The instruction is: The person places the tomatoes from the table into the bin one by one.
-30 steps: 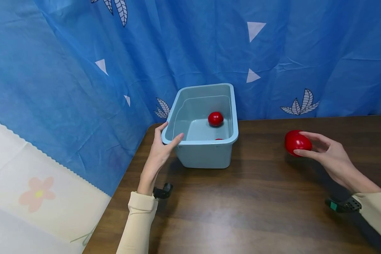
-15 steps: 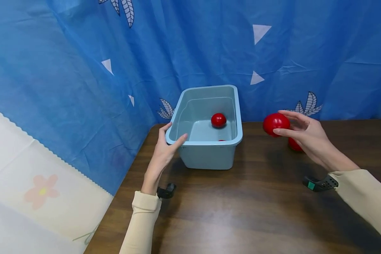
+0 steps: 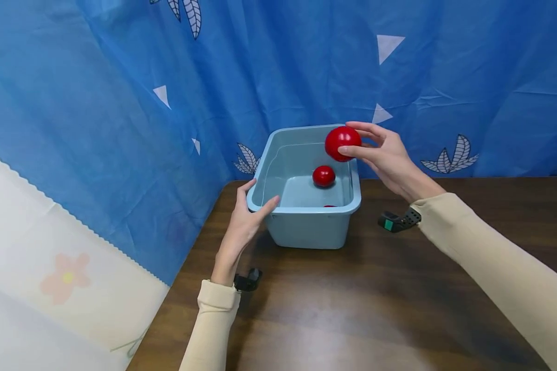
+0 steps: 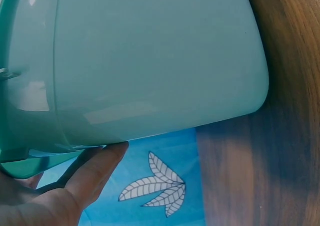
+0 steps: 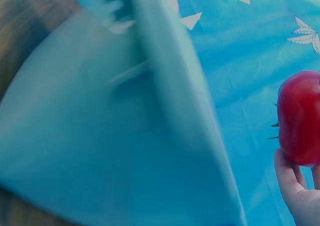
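Note:
A light blue plastic bin [image 3: 306, 230] stands on the table against the curtain. At its front left corner my left hand [image 3: 242, 224] grips the rim, thumb over the front edge and fingers along the outer side. My right hand [image 3: 392, 162] pinches a red tomato [image 3: 341, 143] between thumb and fingers, over the bin's right part in the head view. In the right wrist view the held tomato [image 5: 300, 118] shows thin dark sepals. Inside the bin lies another tomato [image 3: 323, 176]. A red sliver of one more tomato [image 3: 329, 206] peeks above the front rim, mostly hidden.
Brown wooden table [image 3: 306, 309] spreads in front and to the right. A blue curtain [image 3: 278, 67] with leaf and triangle prints hangs right behind the bin. Pale cloth [image 3: 28, 257] with a flower print lies left of the table's edge.
My right hand has lifted the tomato off the table and carried it left to the bin. The tomato left on the table is now hidden behind my right forearm. My left hand keeps its grip.

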Demonstrator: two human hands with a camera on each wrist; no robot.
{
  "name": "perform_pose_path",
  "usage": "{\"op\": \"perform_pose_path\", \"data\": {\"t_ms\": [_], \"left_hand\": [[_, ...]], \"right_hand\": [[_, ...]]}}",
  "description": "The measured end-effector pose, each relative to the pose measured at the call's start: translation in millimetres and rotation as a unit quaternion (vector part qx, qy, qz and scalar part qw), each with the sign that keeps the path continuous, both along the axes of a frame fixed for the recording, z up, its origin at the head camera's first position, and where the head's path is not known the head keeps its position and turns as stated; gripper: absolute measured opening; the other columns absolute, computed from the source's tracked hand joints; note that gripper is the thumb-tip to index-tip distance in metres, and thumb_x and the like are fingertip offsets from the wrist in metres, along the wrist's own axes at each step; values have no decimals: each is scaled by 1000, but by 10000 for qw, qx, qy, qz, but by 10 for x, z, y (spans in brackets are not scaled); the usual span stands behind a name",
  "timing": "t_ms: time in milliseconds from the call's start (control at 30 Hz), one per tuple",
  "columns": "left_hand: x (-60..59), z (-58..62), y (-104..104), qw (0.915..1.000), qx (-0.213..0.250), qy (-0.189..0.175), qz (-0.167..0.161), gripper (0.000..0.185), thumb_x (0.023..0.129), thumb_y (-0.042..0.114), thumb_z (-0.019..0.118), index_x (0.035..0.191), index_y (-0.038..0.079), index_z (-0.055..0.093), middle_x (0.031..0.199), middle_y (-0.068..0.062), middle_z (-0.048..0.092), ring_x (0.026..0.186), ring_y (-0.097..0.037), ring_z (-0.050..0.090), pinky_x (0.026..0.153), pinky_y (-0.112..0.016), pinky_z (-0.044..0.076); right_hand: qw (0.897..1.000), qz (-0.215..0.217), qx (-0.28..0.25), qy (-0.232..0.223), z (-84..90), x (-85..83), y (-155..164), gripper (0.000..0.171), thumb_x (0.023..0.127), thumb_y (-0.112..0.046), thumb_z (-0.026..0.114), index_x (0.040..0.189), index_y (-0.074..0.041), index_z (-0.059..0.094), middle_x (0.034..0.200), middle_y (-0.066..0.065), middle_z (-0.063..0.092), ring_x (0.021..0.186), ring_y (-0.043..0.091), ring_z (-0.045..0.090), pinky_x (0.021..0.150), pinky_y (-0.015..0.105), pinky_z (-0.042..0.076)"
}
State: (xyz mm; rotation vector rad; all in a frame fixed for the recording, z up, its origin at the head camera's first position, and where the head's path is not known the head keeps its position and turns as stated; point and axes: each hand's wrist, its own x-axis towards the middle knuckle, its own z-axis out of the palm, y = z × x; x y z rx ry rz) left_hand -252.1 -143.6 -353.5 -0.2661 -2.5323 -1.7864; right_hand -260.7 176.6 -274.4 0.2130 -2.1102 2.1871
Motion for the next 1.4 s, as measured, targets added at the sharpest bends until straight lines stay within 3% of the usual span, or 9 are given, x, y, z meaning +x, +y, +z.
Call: {"op": "perform_pose_path", "data": {"t_ms": [167,467,933,1233,1400], "left_hand": [[14,-21,-11,10000,46,45,-67,91,94,43,78,163,19,24,159,-11,37,140,-34,44,115,-57,40],[-11,-34,-8,10000,72,27,-7,90,94,44,78,162,21,25,159,-10,38,140,-34,45,115,-57,41],[6,-10,4,10000,76,-31,24,90,93,46,78,162,22,25,160,-10,38,140,-35,45,114,-58,41],[17,12,40,9999,123,6,61,88,93,44,77,162,22,26,159,-9,38,140,-32,44,115,-57,41],[10,5,41,9999,84,12,100,90,93,43,78,163,20,25,161,-11,36,142,-33,42,117,-57,37]], "right_hand": [[9999,-1,87,98,136,-257,-235,64,93,-11,80,151,-14,54,154,8,45,141,27,39,114,44,45],[9999,118,20,88,230,-533,-463,62,92,-9,80,150,-14,56,153,8,47,142,26,39,115,46,43],[9995,258,136,-145,102,-603,-570,62,95,-10,77,152,-11,52,154,11,47,140,26,42,114,43,45],[9977,510,-420,-148,116,-571,-513,53,99,-9,72,149,-9,54,143,12,55,132,28,56,103,33,52],[9972,607,-414,-150,133,-525,-471,56,99,-7,71,151,-9,52,145,13,54,135,31,54,109,40,47]]}}
